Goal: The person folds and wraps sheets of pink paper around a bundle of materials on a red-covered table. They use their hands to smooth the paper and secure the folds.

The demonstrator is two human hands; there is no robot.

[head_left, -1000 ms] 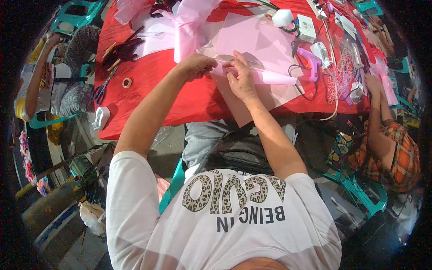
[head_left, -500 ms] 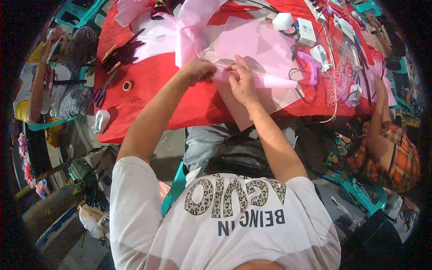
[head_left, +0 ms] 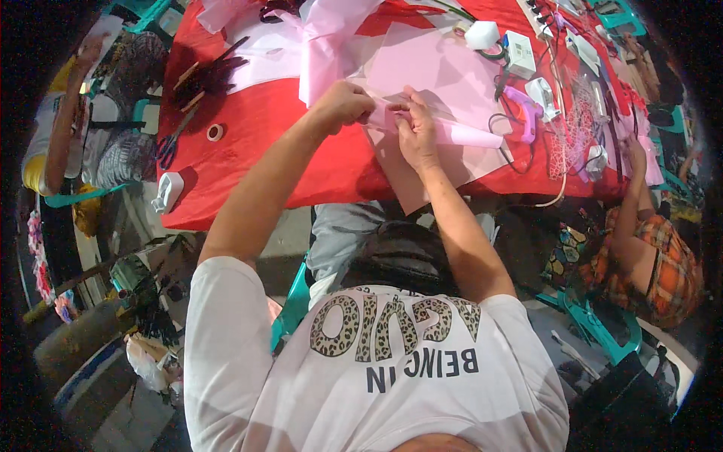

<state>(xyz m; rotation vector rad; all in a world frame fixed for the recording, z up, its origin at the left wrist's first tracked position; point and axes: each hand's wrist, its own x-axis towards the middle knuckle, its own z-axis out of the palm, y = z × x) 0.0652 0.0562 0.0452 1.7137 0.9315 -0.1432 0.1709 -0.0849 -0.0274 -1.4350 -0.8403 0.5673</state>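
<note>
A folded strip of pink wrapping paper [head_left: 468, 135] runs between my hands and off to the right, over larger pink sheets [head_left: 422, 64]. My left hand [head_left: 343, 108] is closed at the strip's left end, its fingertips curled out of sight. Thumb and fingers of my right hand [head_left: 416, 134] pinch the strip a little way along it. Just beyond my left hand stands a gathered pink wrap [head_left: 322, 49], with dark material at its top. A small tape roll [head_left: 215, 132] and scissors [head_left: 172, 143] lie to the left.
A red cloth [head_left: 279, 169] covers the table. On the right are a purple glue gun [head_left: 521, 113], a white box [head_left: 520, 54], a power strip [head_left: 533, 16] with cords and pink netting [head_left: 576, 124]. A white tape dispenser [head_left: 169, 192] sits near the left corner. Another person's arm [head_left: 636, 169] is at right.
The whole view has shifted slightly. Both hands stay on the pink strip, with the fingers moving only a little along it.
</note>
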